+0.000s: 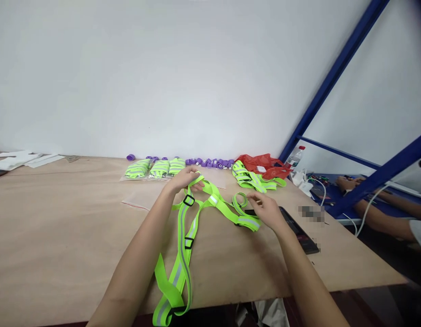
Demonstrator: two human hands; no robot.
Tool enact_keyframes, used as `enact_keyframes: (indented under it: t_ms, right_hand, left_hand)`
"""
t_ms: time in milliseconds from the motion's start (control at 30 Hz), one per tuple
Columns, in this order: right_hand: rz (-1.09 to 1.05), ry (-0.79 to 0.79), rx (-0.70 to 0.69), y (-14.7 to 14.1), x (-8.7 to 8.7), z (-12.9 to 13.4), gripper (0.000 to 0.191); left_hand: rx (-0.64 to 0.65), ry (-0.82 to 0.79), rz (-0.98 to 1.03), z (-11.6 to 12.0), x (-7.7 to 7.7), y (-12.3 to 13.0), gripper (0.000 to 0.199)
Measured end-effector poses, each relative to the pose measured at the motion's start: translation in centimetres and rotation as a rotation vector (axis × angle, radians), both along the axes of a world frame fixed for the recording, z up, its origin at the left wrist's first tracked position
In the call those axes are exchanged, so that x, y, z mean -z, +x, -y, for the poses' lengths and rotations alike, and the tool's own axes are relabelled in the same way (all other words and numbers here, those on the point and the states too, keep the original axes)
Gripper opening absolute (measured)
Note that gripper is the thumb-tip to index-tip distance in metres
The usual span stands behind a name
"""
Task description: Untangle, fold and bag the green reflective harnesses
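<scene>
A neon-yellow reflective harness (183,240) with grey stripes and black slide buckles spreads over the table, its lower loop hanging at the front edge. My left hand (186,179) is closed on one of its upper straps, lifting that part off the tabletop. At the other side, my right hand (266,211) has its fingers curled in beside a coiled strap end (239,200). Whether those fingertips grip the strap is unclear. Under the right wrist lies a dark phone or tablet (301,234), partly covered by the hand.
Packed bags of folded neon straps (159,168) lie along the wall beside several purple caps (210,162). Another neon harness (251,179) rests against a red plastic bag (265,164). A bottle (295,158) stands near the blue frame (333,77). Another person's arms (384,218) are at far right.
</scene>
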State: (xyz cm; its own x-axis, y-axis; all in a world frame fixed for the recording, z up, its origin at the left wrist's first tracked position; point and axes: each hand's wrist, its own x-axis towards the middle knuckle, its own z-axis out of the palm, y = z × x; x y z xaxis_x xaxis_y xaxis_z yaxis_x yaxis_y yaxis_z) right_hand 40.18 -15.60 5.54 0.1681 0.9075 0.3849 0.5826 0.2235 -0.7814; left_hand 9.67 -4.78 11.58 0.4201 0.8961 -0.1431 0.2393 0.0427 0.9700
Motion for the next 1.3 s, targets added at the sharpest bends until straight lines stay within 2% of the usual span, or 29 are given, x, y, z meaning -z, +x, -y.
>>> enact_keyframes:
  t_ms: [167, 233, 367, 567, 733, 900, 1000, 1133, 1200, 1233, 1300]
  right_hand:
    - [0.058, -0.230, -0.199, 1.2, -0.6, 2.6, 0.016]
    - [0.049, -0.277, -0.221, 1.4, -0.5, 3.2, 0.024]
    - [-0.097, -0.231, -0.092, 2.2, 0.0, 3.7, 0.025]
    - [-0.522, -0.113, 0.104, 4.8, -0.1, 4.3, 0.041]
    - [-0.873, -0.062, 0.195, 7.1, -0.5, 4.7, 0.027]
    - [-0.968, 0.066, 0.389, 9.3, -0.3, 5.4, 0.018]
    - [-0.953, 0.032, 0.395, 9.2, -0.5, 6.1, 0.017]
    - [-0.954, 0.012, 0.248, 6.5, -1.3, 6.9, 0.014]
    - [-0.966, 0.004, 0.174, 4.7, -1.8, 7.2, 0.014]
    - [-0.976, -0.012, 0.140, 3.8, -2.0, 7.3, 0.014]
    - [-0.991, -0.052, 0.079, 2.1, -2.3, 7.5, 0.014]
  left_hand:
    - [-0.064, 0.012, -0.176, -0.9, 1.7, 0.0, 0.023]
    - [-0.070, 0.026, -0.245, -1.1, 2.1, -0.1, 0.024]
    - [-0.072, 0.071, -0.362, -1.3, 2.4, -0.1, 0.024]
    - [-0.071, 0.156, -0.518, -1.7, 2.8, -0.6, 0.012]
    - [-0.125, 0.218, -0.632, -2.3, 3.4, -1.5, 0.012]
    - [-0.177, 0.248, -0.734, -2.4, 3.6, -2.7, 0.008]
    - [-0.199, 0.280, -0.785, -2.1, 3.0, -3.2, 0.006]
    - [-0.187, 0.424, -0.763, -0.7, 0.5, -1.9, 0.015]
    - [-0.093, 0.532, -0.689, 0.8, -0.8, -0.1, 0.012]
    - [-0.005, 0.583, -0.639, 1.8, -1.3, 1.1, 0.009]
    - [0.212, 0.638, -0.551, 4.1, -1.6, 3.7, 0.016]
